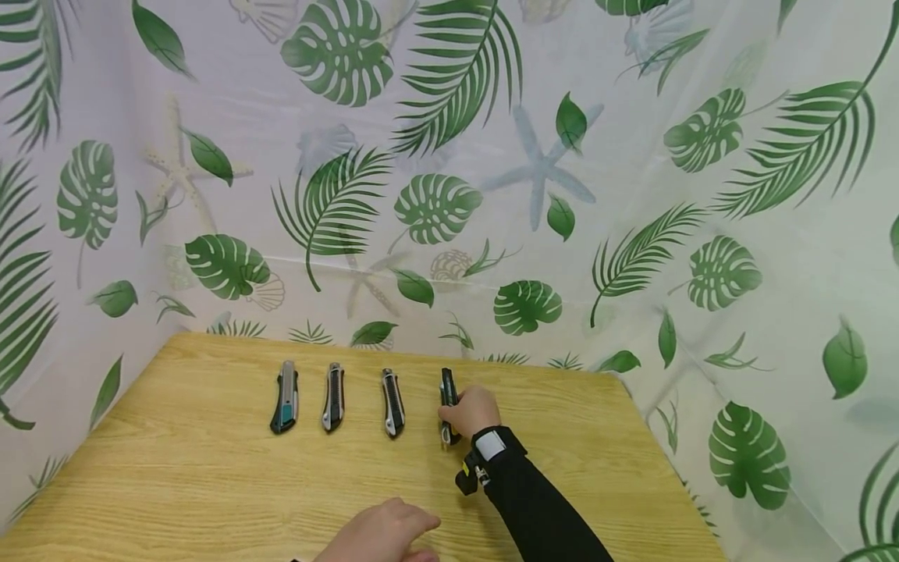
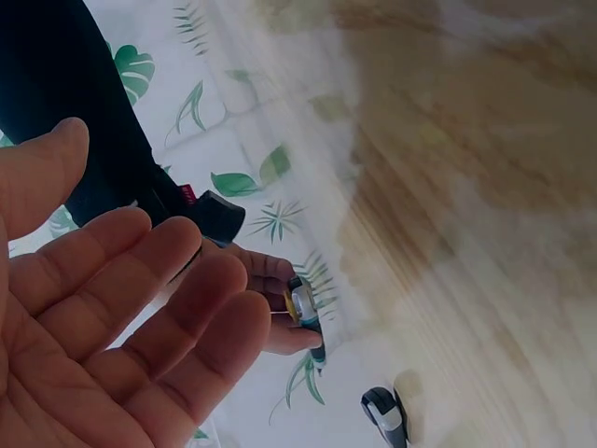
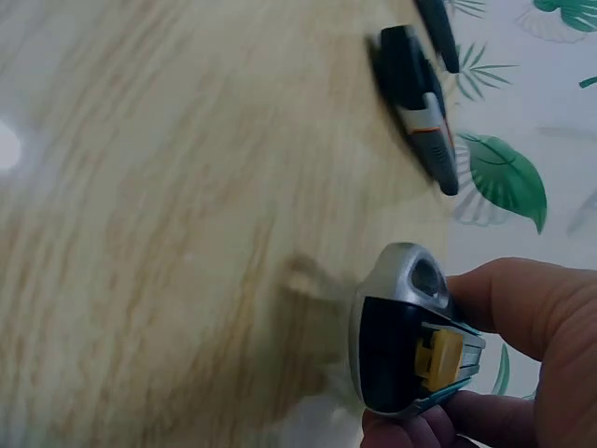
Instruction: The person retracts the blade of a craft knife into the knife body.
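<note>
My right hand grips a box cutter between thumb and fingers at the right end of a row. In the right wrist view, the end of this box cutter faces the camera, with a silver rim and a yellow slider. Its shadow falls on the wood beside it. Over the near part of the table, my left hand holds nothing; its relaxed fingers show in the left wrist view. Left of the gripped one lies another box cutter, black and silver.
Two more box cutters, one black and silver and one with a teal part, lie farther left on the wooden table. A leaf-patterned white sheet hangs behind the table and along its sides.
</note>
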Available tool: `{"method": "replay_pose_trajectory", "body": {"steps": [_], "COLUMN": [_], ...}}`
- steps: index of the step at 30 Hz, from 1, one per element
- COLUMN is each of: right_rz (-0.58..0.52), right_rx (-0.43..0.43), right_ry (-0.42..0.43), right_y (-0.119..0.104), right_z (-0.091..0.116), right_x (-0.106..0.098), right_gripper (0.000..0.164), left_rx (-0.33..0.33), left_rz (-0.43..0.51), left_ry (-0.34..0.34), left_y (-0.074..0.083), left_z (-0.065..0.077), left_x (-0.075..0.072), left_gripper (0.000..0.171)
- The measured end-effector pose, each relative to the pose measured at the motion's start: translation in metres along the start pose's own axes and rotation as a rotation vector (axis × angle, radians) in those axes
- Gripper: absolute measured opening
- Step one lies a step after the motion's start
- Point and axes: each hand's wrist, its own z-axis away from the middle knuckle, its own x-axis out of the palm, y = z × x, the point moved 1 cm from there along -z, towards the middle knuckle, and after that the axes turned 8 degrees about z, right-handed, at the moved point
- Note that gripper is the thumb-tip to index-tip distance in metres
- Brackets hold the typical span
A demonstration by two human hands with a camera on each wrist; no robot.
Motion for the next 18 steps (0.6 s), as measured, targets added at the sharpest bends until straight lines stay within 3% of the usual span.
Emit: {"method": "replay_pose_trajectory", "body": {"steps": [6,13,16,18], "right_rz": [0.055,0.105,0.107,0.104], "right_rx": [-0.011,-0.012,-0.009,-0.012], "right_ry": [-0.012,-0.055,-0.088,-0.091], "right_y": [0.002,0.007,0.012,0.019], "right_z": [0.007,0.010,0.010,0.010], "right_x": [0.007,0.006,-0.002,-0.010], "right_gripper": [0.051,0.045,0.041,0.046], "left_rx": [0.012,0.012,-0.011,-0.036], "left_rz": [0.037,0.032,0.009,-0.021], "left_ry": [-0.019,-0.031,-0.022,-0.004], "left_y": [0.002,-0.005,-0.005,-0.006], "left_z": [0.003,0.002,0.003,0.007], "left_x": [0.003,0.006,0.000,-0.010], "left_gripper": [0.033,0.036,0.038,0.039]}}
